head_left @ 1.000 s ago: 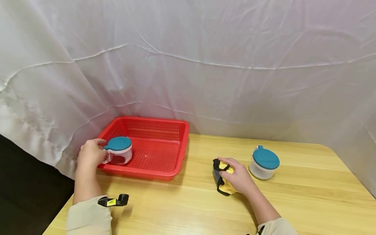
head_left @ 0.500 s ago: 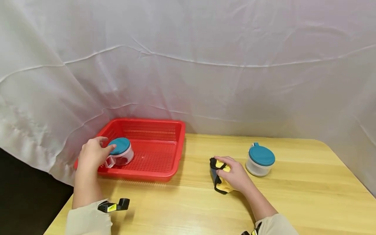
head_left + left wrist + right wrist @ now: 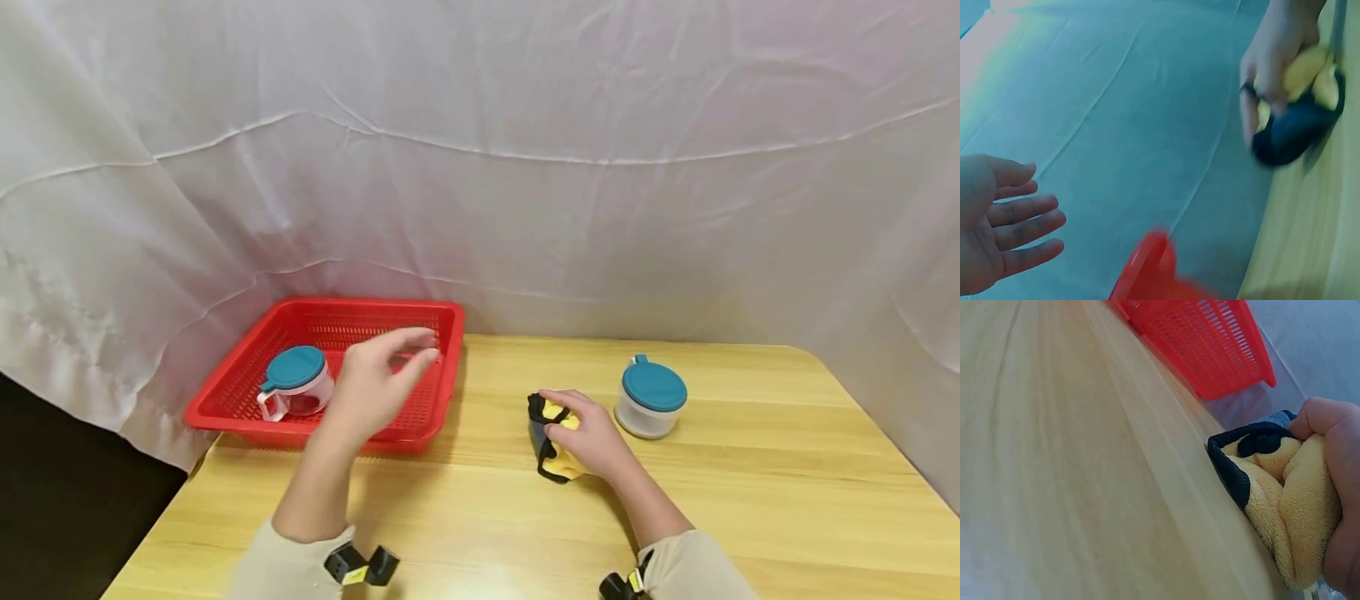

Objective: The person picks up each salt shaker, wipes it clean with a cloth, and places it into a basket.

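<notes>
My left hand (image 3: 378, 383) is in the air over the right part of the red basket (image 3: 442, 400), thumb and fingers spread apart with nothing between them. Its straight fingers show in the left wrist view. Inside the basket at the left stands a clear jar (image 3: 296, 382) with a teal lid and a handle. My right hand (image 3: 588, 433) grips a bunched yellow cloth (image 3: 1300, 500) with black edging and a grey-blue back, low at the table. Thumb and fingers pinch its folds in the right wrist view; part of the cloth is hidden under the palm.
A second teal-lidded jar (image 3: 652, 400) stands on the wooden table (image 3: 787, 467) just right of my right hand. Behind the table and basket hangs a pale curtain (image 3: 525, 208). The table's left edge drops off to a dark area.
My left hand has let go of the jar in the basket and moved right, up over the basket. The right hand keeps its hold on the cloth; the head view has shifted slightly.
</notes>
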`<move>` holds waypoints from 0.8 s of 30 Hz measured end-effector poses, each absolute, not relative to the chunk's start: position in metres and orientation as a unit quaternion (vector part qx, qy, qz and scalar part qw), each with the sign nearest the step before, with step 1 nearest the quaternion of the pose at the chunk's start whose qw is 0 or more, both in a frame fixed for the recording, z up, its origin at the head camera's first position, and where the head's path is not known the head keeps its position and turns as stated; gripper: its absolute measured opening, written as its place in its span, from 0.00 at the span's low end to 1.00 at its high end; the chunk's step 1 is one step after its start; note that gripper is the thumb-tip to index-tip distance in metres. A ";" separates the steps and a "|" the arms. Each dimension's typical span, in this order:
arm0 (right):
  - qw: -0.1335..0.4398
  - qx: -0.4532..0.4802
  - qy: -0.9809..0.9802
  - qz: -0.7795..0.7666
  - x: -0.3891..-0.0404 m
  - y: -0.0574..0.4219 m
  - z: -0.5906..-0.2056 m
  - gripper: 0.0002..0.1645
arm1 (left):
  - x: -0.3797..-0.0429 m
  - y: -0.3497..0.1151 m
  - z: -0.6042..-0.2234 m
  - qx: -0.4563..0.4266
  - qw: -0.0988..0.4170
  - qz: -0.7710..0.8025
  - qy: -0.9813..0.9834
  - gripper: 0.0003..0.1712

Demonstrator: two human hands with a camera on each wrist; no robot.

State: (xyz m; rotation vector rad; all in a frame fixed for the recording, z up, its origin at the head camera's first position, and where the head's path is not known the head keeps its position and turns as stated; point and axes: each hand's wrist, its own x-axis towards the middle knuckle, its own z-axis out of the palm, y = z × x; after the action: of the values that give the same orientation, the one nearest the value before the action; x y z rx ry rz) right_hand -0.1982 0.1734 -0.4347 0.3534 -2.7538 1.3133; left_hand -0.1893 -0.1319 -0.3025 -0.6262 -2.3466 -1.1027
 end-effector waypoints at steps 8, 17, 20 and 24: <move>0.062 0.095 -0.895 0.431 -0.185 0.179 -0.435 0.29 | -0.204 -0.060 -0.306 -0.269 0.111 -0.512 -0.808 0.12; 0.070 0.063 -0.883 0.459 -0.163 0.212 -0.439 0.28 | -0.246 0.036 -0.361 -0.293 0.003 -0.553 -0.780 0.19; 0.083 0.037 -0.881 0.464 -0.157 0.226 -0.438 0.28 | -0.261 0.061 -0.381 -0.285 -0.032 -0.583 -0.760 0.23; 0.095 0.011 -0.872 0.480 -0.151 0.241 -0.439 0.27 | -0.274 0.086 -0.408 -0.236 -0.081 -0.631 -0.734 0.28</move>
State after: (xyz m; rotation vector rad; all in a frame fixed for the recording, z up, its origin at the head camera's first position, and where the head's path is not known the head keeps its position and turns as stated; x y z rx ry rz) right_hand -0.1515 0.2414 -0.4392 0.0335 -2.5865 1.4221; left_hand -0.2745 0.0856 -0.4084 -0.7839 -2.4337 -2.0931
